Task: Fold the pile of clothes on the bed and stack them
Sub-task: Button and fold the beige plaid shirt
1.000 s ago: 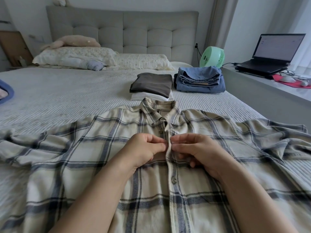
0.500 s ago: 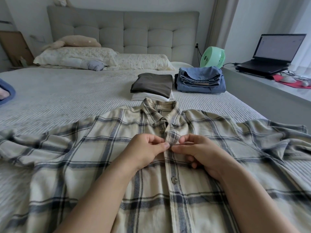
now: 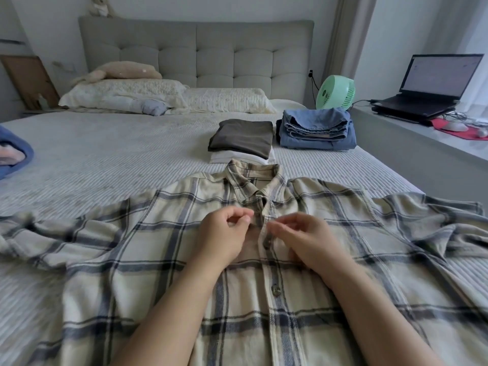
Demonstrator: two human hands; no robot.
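The bed [image 3: 111,159] carries one plaid shirt [image 3: 163,244] spread flat, front up, along its near edge, probably so the placket can be buttoned before folding. Two folded stacks [image 3: 241,140] sit toward its far right corner. The left hand [image 3: 223,237] and right hand [image 3: 301,239] hover loosely curled over the placket, grasping nothing.

The bed [image 3: 111,159] fills the frame. A plaid shirt [image 3: 148,249] lies spread across the bottom; two folded stacks [image 3: 241,140] [image 3: 315,130] sit upper centre-right, pillows [image 3: 126,96] upper left, blue cloth [image 3: 14,151] at left edge.
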